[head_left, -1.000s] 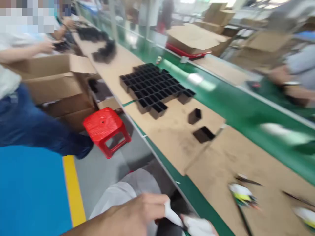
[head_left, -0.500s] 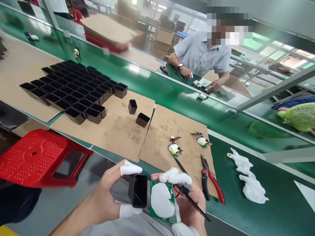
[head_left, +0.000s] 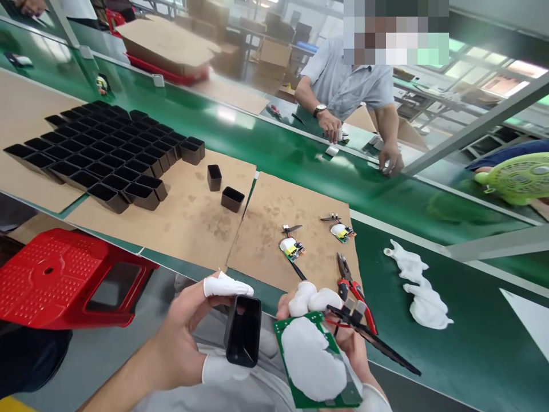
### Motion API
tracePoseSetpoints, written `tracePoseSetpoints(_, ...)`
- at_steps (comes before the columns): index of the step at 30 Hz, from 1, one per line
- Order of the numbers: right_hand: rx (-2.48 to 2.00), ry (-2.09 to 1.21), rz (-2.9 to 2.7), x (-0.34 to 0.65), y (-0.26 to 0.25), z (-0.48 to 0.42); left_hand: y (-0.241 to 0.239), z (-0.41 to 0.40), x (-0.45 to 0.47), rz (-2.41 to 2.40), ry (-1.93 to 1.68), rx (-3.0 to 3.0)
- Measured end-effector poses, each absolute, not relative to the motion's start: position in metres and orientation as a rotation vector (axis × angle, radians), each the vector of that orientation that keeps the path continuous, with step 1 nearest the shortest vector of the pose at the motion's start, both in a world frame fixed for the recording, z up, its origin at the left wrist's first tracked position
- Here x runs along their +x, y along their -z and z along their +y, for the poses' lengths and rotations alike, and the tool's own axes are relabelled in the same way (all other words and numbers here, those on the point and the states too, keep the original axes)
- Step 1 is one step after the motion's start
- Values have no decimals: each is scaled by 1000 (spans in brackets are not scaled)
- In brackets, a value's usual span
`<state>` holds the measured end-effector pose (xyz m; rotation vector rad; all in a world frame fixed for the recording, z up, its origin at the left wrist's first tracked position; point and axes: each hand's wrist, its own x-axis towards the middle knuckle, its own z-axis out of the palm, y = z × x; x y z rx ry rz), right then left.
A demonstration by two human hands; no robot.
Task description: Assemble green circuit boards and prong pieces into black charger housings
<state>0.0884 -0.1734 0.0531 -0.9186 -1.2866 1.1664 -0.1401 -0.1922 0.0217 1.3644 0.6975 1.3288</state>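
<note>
My left hand [head_left: 184, 337], with white finger cots on thumb and a finger, grips a black rectangular plastic casing [head_left: 242, 331] with its open end facing me. My right hand [head_left: 338, 337], also in finger cots, holds a green circuit board [head_left: 315, 366] covered by a white putty blob, with black and red wires trailing to the right. Board and casing sit close together just below the bench's front edge. On the cardboard mat [head_left: 274, 229] lie two more small circuit boards [head_left: 291, 249] [head_left: 342, 231] and red-handled pliers [head_left: 354, 292].
A block of several black casings [head_left: 98, 154] stands at the left, two loose ones [head_left: 225, 189] beside it. White putty lumps [head_left: 418, 286] lie on the green belt [head_left: 472, 343]. A red stool [head_left: 64, 280] is below left. A person in a grey shirt [head_left: 343, 86] works across the conveyor.
The view swung from the left of the bench to my lap area. My hands came up with casing and board, and the board has since tilted closer to the casing.
</note>
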Motion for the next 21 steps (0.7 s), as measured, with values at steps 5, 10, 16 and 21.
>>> tracePoseSetpoints(5, -846, -1480, -1058, 91, -77, -188, -21, -191, -130, 674, -1361, 1343)
tracePoseSetpoints(10, -862, -1543, -997, 94, -86, -183, -19, -190, -124, 689, -1372, 1413)
tracePoseSetpoints(16, -780, -1356, -1138, 99, -79, -184, -22, -183, -119, 648, -1366, 1561)
tracePoseSetpoints(21, -785, -1195, -1249, 97, -83, -193, -25, -180, -114, 591, -1380, 1587)
